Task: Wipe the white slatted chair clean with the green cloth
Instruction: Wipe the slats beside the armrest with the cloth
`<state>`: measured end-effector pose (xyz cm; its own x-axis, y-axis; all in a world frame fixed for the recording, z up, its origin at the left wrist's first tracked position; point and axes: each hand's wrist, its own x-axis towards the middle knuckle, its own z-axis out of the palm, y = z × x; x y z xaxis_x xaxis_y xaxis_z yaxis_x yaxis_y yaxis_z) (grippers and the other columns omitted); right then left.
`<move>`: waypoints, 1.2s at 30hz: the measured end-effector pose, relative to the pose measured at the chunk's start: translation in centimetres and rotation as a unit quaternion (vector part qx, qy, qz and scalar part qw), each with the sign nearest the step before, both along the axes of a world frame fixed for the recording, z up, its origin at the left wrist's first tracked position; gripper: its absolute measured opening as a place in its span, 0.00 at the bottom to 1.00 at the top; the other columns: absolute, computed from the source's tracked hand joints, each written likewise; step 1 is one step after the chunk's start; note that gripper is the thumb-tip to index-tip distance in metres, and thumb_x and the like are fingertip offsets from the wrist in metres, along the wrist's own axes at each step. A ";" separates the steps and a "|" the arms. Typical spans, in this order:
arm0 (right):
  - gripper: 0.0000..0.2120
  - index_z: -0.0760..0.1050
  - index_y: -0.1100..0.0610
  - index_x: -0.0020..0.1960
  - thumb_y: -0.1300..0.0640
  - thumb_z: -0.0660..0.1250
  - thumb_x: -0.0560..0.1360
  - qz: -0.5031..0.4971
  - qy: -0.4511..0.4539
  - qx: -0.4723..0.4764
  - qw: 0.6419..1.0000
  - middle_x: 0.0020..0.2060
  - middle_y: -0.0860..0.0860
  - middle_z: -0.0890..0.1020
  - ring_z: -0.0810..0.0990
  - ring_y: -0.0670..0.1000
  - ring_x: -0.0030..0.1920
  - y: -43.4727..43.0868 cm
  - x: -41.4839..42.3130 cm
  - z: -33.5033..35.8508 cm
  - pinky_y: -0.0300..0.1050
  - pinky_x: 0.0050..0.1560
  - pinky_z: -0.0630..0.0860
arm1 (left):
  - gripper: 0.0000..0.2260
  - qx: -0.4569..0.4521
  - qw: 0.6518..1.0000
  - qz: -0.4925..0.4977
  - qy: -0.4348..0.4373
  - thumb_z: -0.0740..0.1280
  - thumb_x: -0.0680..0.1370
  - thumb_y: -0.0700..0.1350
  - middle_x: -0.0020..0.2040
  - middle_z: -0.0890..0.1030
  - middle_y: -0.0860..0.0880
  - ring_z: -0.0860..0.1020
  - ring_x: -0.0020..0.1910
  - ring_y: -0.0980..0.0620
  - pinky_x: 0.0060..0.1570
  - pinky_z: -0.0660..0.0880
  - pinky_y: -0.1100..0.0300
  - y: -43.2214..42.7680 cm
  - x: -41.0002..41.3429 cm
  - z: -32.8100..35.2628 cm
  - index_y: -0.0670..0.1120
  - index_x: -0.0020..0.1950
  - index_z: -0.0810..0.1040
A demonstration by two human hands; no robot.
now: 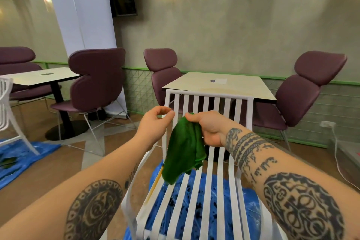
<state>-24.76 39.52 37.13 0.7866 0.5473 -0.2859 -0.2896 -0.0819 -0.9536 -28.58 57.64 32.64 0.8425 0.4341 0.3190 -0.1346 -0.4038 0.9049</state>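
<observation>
The white slatted chair point(210, 101) stands right in front of me, its backrest facing away and its seat slats running toward me. My right hand point(208, 128) pinches the green cloth point(183, 148) by its upper edge, and the cloth hangs crumpled over the seat in front of the backrest. My left hand point(155, 122) hovers just left of the cloth, fingers curled with thumb and forefinger close together, holding nothing. It is beside the chair's left back post.
A blue plastic sheet point(214, 200) lies on the floor under the chair, and another point(25, 158) lies at left under a second white chair point(5, 103). Two cream tables point(224, 87) point(39, 78) with purple padded chairs point(97, 84) stand beyond, against the wall.
</observation>
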 end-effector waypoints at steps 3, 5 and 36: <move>0.15 0.79 0.63 0.61 0.53 0.62 0.83 -0.004 0.031 0.014 0.999 0.55 0.62 0.85 0.84 0.61 0.55 0.3 0.0 -0.4 0.58 0.53 0.80 | 0.14 -0.149 0.969 -0.178 0.087 0.67 0.81 0.55 0.58 0.83 0.49 0.81 0.59 0.48 0.60 0.78 0.48 -1.0 -1.1 -0.6 0.50 0.63 0.78; 0.17 0.77 0.63 0.63 0.52 0.59 0.84 -0.004 0.047 0.039 0.998 0.58 0.63 0.83 0.82 0.63 0.59 0.2 0.3 -0.6 0.61 0.57 0.78 | 0.18 -0.128 0.957 -0.219 0.142 0.70 0.79 0.54 0.59 0.84 0.49 0.81 0.61 0.48 0.62 0.76 0.46 -1.1 -1.2 -1.5 0.51 0.67 0.76; 0.08 0.76 0.45 0.60 0.50 0.64 0.82 -0.038 -0.256 -0.178 0.949 0.64 0.46 0.76 0.77 0.45 0.57 15.6 18.3 -25.6 0.42 0.53 0.77 | 0.14 -0.352 0.918 0.136 0.126 0.70 0.80 0.49 0.52 0.84 0.39 0.83 0.41 0.44 0.37 0.81 0.54 21.0 13.8 -16.2 0.44 0.63 0.76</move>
